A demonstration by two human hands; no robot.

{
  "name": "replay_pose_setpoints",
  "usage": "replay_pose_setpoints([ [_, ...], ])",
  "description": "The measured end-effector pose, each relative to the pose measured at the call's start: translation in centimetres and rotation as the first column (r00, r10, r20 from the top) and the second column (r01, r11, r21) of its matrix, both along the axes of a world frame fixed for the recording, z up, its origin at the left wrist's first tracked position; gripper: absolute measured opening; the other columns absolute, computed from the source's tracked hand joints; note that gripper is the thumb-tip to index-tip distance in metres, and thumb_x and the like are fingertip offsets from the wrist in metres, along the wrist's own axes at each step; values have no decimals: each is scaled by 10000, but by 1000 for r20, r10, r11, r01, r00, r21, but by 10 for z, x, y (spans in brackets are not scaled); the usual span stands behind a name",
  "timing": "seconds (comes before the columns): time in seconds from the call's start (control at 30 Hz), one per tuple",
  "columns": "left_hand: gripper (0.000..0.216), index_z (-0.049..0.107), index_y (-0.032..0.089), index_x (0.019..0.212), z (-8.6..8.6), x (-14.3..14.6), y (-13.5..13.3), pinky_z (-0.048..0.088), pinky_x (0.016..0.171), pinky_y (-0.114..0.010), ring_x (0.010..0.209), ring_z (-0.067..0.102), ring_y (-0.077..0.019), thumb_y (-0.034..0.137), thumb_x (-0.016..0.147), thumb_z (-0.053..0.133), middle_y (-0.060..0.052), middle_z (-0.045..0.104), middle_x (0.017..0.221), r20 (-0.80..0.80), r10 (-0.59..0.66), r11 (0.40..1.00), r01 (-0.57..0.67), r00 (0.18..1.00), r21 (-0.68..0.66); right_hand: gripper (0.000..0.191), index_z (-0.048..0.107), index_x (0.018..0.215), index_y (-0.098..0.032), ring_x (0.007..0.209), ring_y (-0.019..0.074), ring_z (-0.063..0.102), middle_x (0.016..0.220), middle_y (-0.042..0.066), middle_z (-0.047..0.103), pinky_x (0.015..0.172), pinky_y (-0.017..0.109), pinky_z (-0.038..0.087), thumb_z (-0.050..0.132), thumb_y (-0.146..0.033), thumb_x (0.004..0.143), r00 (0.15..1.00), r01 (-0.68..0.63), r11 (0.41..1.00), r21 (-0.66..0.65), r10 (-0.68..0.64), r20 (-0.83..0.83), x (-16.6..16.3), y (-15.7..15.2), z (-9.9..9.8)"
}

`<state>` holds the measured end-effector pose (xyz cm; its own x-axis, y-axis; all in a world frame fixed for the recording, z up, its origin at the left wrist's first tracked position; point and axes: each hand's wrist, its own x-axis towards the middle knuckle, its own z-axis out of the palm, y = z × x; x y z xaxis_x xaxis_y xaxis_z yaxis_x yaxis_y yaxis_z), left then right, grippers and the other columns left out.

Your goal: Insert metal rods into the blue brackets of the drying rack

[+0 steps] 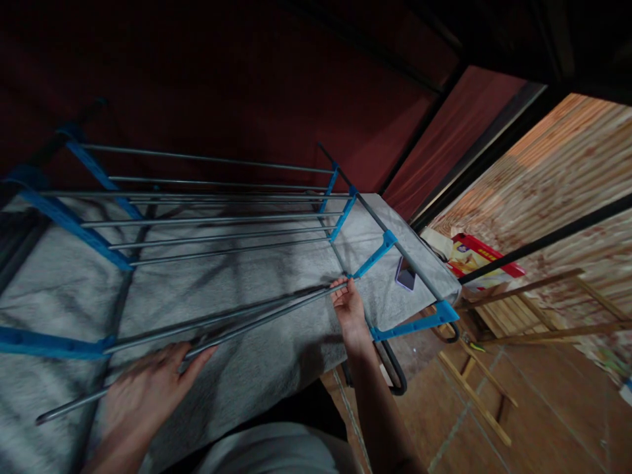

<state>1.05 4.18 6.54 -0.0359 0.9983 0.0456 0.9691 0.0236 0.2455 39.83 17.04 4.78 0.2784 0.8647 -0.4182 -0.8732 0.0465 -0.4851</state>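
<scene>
A loose grey metal rod (266, 317) slants across the front of a rack frame made of grey tubes and blue plastic connectors. My left hand (148, 388) is closed round this rod near its left part, and the rod's free end sticks out beyond the hand. At the other end, my right hand (347, 303) pinches the rod close to a blue connector (374, 255). Whether the tip sits inside the connector is hidden by the fingers. Just behind, another rod (197, 322) runs from the left blue connector (54, 343) toward the right hand.
The rack lies on a grey cloth-covered surface (291, 355), with several crossbars (222, 220) in place further back. A phone (405, 274) lies right of the rack. Beyond are a red-and-yellow box (484, 257), a wooden frame (474, 378) on the tiled floor, and a dark red wall (222, 79).
</scene>
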Motion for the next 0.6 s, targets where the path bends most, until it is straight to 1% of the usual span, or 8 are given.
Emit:
replay_pose_setpoints([
  [0.07, 620, 783, 220, 1087, 6, 10, 3, 537, 750, -423, 869, 754, -345, 642, 1025, 333, -128, 822, 922, -107, 9, 999, -14, 994, -41, 128, 702, 858, -212, 739, 125, 727, 789, -16, 758, 770, 265, 644, 698, -257, 978, 1000, 18, 1000, -6, -18, -12, 6, -1, -1],
  [0.1, 612, 786, 219, 1090, 10, 16, 4, 536, 753, -414, 861, 762, -339, 632, 1031, 338, -125, 824, 895, -136, 7, 998, -16, 991, -62, 141, 698, 853, -214, 729, 132, 722, 779, -15, 753, 755, 277, 644, 698, -282, 977, 999, 26, 1000, -9, -26, -21, 9, -2, -3],
  [0.2, 554, 799, 230, 1071, 18, 29, 7, 524, 763, -384, 872, 779, -318, 611, 1036, 398, -123, 834, 894, -136, -18, 994, 3, 991, -107, 178, 673, 823, -225, 662, 145, 682, 721, -26, 711, 643, 286, 609, 723, -338, 951, 999, 8, 1000, 10, -7, -42, 26, -7, -10],
  [0.3, 552, 794, 214, 1060, 26, 38, 11, 505, 770, -373, 927, 784, -310, 614, 1062, 415, -135, 839, 964, -106, -75, 987, 59, 992, -150, 207, 633, 785, -229, 621, 142, 636, 676, -45, 657, 563, 271, 548, 779, -336, 885, 997, -72, 997, 33, 72, -10, 49, -13, -19],
  [0.33, 550, 790, 209, 1051, 28, 40, 12, 499, 772, -371, 933, 782, -304, 617, 1068, 421, -136, 838, 977, -89, -86, 986, 72, 992, -148, 211, 629, 787, -228, 635, 146, 635, 685, -42, 651, 557, 271, 535, 791, -335, 867, 993, -120, 992, 35, 119, 14, 56, -14, -23],
  [0.4, 547, 785, 209, 1027, 32, 42, 16, 483, 777, -368, 941, 774, -286, 619, 1078, 427, -125, 833, 980, -68, -115, 986, 105, 991, -132, 211, 615, 777, -228, 611, 141, 599, 676, -48, 626, 556, 280, 525, 792, -326, 839, 995, -92, 995, 46, 89, 47, 67, -13, -28],
  [0.47, 555, 783, 209, 1017, 35, 42, 19, 467, 766, -372, 932, 766, -281, 631, 1081, 428, -115, 825, 947, -70, -136, 985, 127, 988, -113, 179, 612, 781, -228, 594, 139, 567, 677, -48, 606, 562, 295, 519, 753, -312, 853, 996, -71, 997, 34, 69, 64, 73, -11, -30],
  [0.6, 584, 782, 199, 998, 41, 43, 23, 438, 729, -389, 896, 752, -293, 666, 1070, 438, -112, 800, 880, -82, -145, 987, 139, 986, -84, 183, 594, 750, -225, 541, 132, 487, 630, -45, 526, 537, 303, 475, 651, -314, 900, 996, -3, 1000, -11, 4, 89, 73, -7, -27],
])
